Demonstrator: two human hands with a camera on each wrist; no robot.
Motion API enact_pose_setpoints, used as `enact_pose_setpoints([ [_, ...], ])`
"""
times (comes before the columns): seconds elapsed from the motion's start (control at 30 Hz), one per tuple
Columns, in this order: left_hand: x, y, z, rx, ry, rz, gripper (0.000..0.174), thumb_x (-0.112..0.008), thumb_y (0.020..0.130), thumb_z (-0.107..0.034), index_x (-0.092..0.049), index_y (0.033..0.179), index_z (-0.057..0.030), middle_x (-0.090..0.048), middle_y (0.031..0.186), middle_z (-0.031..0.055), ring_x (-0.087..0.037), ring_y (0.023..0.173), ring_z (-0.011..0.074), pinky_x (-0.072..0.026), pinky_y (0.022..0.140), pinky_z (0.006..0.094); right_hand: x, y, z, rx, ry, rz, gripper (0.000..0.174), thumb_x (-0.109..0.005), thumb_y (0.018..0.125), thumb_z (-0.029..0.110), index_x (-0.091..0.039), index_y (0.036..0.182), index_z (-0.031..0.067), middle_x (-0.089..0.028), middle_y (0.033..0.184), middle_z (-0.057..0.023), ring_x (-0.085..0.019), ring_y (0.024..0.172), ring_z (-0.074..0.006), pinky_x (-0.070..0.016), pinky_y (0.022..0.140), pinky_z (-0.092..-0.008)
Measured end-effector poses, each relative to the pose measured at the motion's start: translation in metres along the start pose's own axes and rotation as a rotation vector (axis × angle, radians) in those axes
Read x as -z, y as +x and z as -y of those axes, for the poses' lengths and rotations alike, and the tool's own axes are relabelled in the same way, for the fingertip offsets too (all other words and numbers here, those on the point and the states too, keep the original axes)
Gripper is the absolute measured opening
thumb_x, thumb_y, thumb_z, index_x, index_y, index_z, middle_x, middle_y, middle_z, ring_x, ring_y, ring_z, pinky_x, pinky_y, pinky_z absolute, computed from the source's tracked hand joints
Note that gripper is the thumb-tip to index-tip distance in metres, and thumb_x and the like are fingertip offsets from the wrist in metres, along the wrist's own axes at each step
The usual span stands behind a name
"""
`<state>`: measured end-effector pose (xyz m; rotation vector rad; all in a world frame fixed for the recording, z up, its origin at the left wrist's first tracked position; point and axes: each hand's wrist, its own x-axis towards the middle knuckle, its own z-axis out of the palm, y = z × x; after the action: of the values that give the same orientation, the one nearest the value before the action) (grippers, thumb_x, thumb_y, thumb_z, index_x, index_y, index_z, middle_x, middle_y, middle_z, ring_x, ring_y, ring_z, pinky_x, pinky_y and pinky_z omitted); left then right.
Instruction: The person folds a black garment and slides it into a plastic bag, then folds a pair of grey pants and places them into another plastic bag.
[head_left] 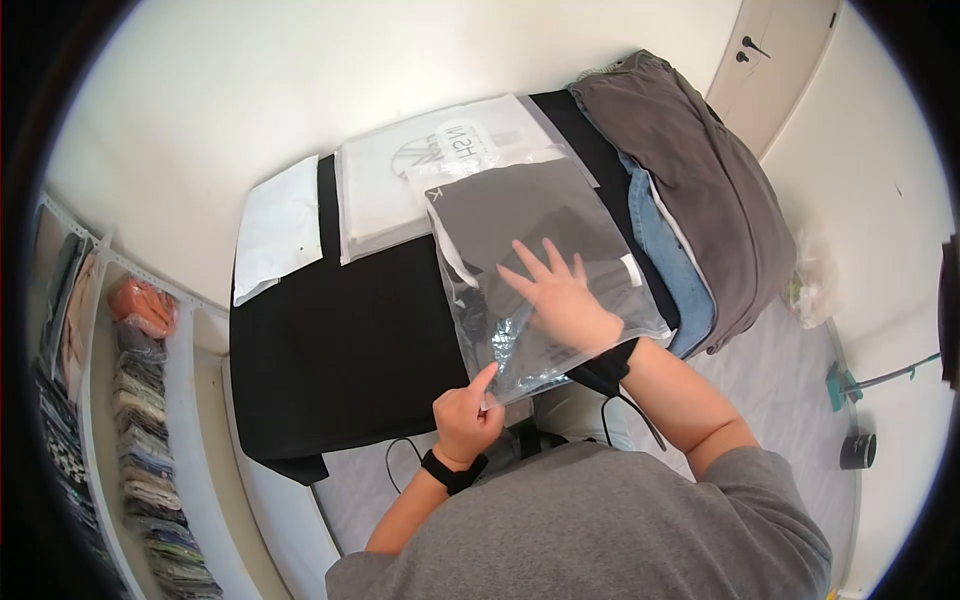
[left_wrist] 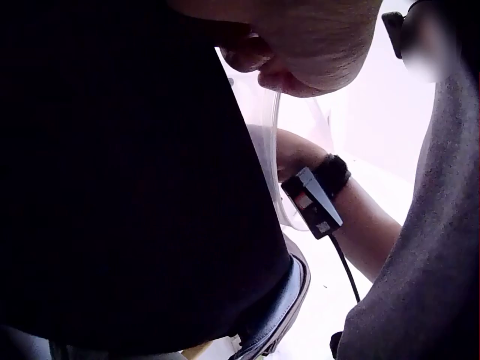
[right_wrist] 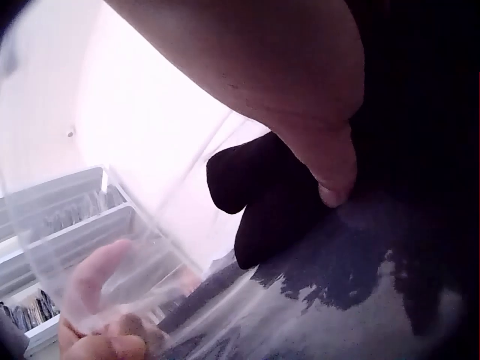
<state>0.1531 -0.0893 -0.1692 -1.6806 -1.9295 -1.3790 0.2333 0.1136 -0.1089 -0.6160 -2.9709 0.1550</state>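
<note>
A clear plastic garment bag (head_left: pixel 478 330) with a folded dark grey garment (head_left: pixel 530 205) inside lies near the front of the black-covered table (head_left: pixel 340 350). My right hand (head_left: pixel 570 300) rests on it with fingers spread, palm down. At the bag's near left corner my left hand (head_left: pixel 468 422) pinches the plastic edge, other fingers curled. The right wrist view shows that left hand (right_wrist: pixel 109 307) through the film, while the right thumb (right_wrist: pixel 334 180) touches the bag over the dark cloth. In the left wrist view, the plastic edge (left_wrist: pixel 276 120) hangs below the left fingers.
Flat clear bags (head_left: pixel 380 200) are stacked at the back, with a white packet (head_left: pixel 280 230) on the left. Brown-grey trousers (head_left: pixel 700 180) and blue jeans (head_left: pixel 660 250) are piled at the right. Shelves of folded clothes (head_left: pixel 150 430) stand on the left.
</note>
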Motion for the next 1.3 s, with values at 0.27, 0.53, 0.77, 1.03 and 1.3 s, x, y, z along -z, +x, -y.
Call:
enact_pose_setpoints([
  [0.27,-0.001,-0.002,0.000,0.016,-0.037,-0.011,0.051,-0.059,0.062,0.001,-0.065,0.112,-0.0015,-0.043,0.050,0.0034,-0.045,0.042,0.0213,-0.0375,0.045,0.0326,-0.007,0.053,-0.020,0.050,0.039,0.006,0.076,-0.075,0.076,0.020,-0.040,0.143,0.0273,-0.023,0.154,-0.0083,-0.021,0.139,-0.0429,-0.0260,0.103,-0.0708],
  [0.53,-0.001,-0.002,0.001,-0.008,-0.013,-0.006,0.049,-0.060,0.064,0.001,-0.064,0.113,-0.0008,-0.044,0.050,0.0041,-0.046,0.042,0.0220,-0.0378,0.045,0.0335,0.003,0.040,0.017,-0.037,-0.006,-0.090,0.094,-0.078,0.071,0.025,-0.026,0.149,0.0214,-0.025,0.153,-0.0128,-0.022,0.139,-0.0424,-0.0244,0.104,-0.0690],
  [0.77,0.004,-0.005,-0.001,0.043,-0.027,-0.003,0.048,-0.057,0.067,0.004,-0.063,0.114,-0.0008,-0.050,0.056,0.0067,-0.050,0.046,0.0240,-0.0404,0.047,0.0338,-0.008,0.022,0.028,0.061,0.081,-0.073,0.092,-0.073,0.077,0.029,-0.020,0.150,0.0150,-0.023,0.153,-0.0189,-0.023,0.140,-0.0423,-0.0237,0.106,-0.0655],
  [1.03,0.075,-0.007,0.014,0.379,-0.416,-0.033,0.041,-0.059,0.081,-0.013,-0.059,0.119,0.0019,-0.057,0.072,0.0050,-0.048,0.053,0.0088,-0.0398,0.051,0.0254,0.086,-0.088,-0.016,0.777,0.741,0.600,0.043,-0.067,0.086,0.025,-0.059,0.123,0.0049,-0.066,0.111,-0.0149,-0.062,0.105,-0.0276,-0.0443,0.094,-0.0374],
  [1.3,0.068,0.121,0.059,1.095,-0.475,0.247,0.079,-0.058,0.084,-0.062,-0.052,0.123,0.0063,-0.061,0.087,0.0112,-0.061,0.072,0.0174,-0.0503,0.065,0.0266,0.050,-0.014,-0.115,-0.627,1.139,0.088,0.056,-0.058,0.091,0.051,-0.059,0.116,0.0010,-0.063,0.104,-0.0074,-0.058,0.100,-0.0166,-0.0457,0.087,-0.0290],
])
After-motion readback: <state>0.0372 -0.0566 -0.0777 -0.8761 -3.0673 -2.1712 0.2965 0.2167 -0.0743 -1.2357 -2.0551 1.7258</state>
